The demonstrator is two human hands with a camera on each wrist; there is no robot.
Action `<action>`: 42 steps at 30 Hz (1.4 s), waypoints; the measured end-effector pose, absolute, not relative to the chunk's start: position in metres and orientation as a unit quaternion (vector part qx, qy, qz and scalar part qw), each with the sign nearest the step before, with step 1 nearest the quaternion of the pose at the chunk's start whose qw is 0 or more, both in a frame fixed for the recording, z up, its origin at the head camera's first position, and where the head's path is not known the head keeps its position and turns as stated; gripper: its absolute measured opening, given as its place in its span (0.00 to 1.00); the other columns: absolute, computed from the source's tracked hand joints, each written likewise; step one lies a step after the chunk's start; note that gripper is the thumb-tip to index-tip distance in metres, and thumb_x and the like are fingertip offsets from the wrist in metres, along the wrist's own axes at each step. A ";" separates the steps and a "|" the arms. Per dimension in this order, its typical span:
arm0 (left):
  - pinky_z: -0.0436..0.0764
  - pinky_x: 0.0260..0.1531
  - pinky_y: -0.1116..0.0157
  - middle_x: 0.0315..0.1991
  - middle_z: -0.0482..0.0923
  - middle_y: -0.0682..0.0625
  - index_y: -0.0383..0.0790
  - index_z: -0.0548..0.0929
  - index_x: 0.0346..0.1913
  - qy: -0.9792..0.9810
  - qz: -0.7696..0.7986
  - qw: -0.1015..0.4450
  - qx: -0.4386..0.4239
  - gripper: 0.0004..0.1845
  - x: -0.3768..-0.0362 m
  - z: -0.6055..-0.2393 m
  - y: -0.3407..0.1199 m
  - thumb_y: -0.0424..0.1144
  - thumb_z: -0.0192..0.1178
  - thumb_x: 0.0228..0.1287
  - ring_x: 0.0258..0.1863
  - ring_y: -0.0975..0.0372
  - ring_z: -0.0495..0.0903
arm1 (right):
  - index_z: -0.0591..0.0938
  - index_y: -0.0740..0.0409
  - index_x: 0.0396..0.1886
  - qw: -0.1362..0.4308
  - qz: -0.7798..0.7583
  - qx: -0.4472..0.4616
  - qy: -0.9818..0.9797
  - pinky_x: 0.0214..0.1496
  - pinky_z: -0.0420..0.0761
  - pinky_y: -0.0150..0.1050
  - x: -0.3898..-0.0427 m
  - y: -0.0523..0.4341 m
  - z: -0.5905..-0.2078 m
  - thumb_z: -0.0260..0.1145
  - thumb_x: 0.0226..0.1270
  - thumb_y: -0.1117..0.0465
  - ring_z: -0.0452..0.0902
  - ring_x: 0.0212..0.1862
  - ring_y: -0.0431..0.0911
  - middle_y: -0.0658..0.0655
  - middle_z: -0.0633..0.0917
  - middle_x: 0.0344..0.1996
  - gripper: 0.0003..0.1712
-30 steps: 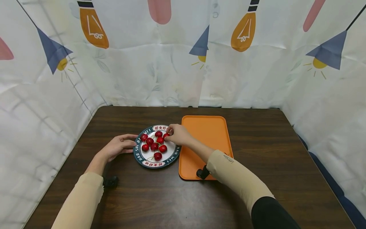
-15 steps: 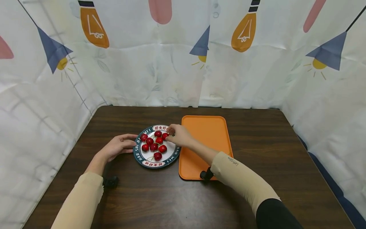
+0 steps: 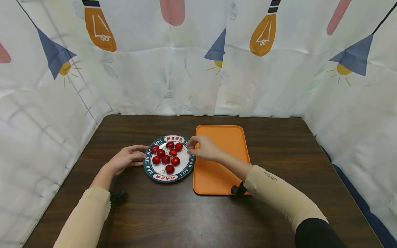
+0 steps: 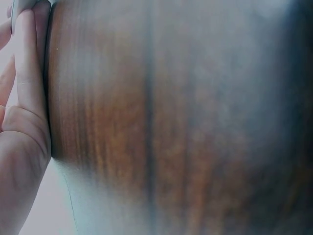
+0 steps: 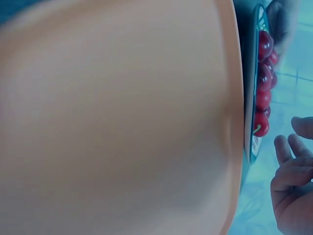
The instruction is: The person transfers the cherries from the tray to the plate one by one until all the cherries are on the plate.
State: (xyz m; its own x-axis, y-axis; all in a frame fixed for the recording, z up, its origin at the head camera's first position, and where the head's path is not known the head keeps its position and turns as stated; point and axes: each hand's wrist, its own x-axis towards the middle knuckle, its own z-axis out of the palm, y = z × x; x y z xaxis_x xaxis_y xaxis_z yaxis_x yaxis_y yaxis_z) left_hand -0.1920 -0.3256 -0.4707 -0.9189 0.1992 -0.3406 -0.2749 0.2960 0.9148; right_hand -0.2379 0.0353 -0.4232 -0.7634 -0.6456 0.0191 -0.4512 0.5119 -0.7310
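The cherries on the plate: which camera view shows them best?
The head view: all eight cherries show from above, spread on the plate. The right wrist view sees the plate edge-on, so only a stacked row of cherries shows. The left wrist view shows only the table and left hand.

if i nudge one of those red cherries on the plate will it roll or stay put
The cherries look round and glossy, so one would probably roll at a light nudge. They sit bunched together, so neighbours may stop it soon. The plate seems to have a raised rim, likely keeping it in. The thin green stems, faint here, might drag and curve its path.
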 end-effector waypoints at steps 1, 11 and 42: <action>0.84 0.52 0.60 0.67 0.68 0.32 0.32 0.66 0.75 0.779 0.593 0.200 -0.024 0.32 -0.192 -0.470 -0.326 0.41 0.61 0.76 0.53 0.57 0.81 | 0.84 0.62 0.47 0.130 -0.380 -0.323 0.857 0.42 0.78 0.34 -0.237 0.037 -0.423 0.72 0.69 0.64 0.77 0.41 0.46 0.50 0.83 0.32 0.10; 0.84 0.52 0.59 0.67 0.70 0.33 0.32 0.66 0.75 0.780 0.592 0.203 -0.022 0.32 -0.190 -0.470 -0.326 0.42 0.62 0.76 0.53 0.57 0.82 | 0.85 0.64 0.46 0.148 -0.398 -0.343 0.838 0.41 0.78 0.35 -0.223 0.058 -0.430 0.71 0.68 0.65 0.77 0.40 0.44 0.48 0.84 0.33 0.10; 0.84 0.53 0.59 0.67 0.69 0.33 0.33 0.65 0.76 0.777 0.593 0.209 -0.030 0.33 -0.191 -0.469 -0.325 0.43 0.62 0.75 0.54 0.57 0.81 | 0.85 0.59 0.47 0.155 -0.424 -0.276 0.849 0.52 0.83 0.43 -0.211 0.124 -0.434 0.71 0.71 0.61 0.79 0.45 0.45 0.49 0.84 0.38 0.10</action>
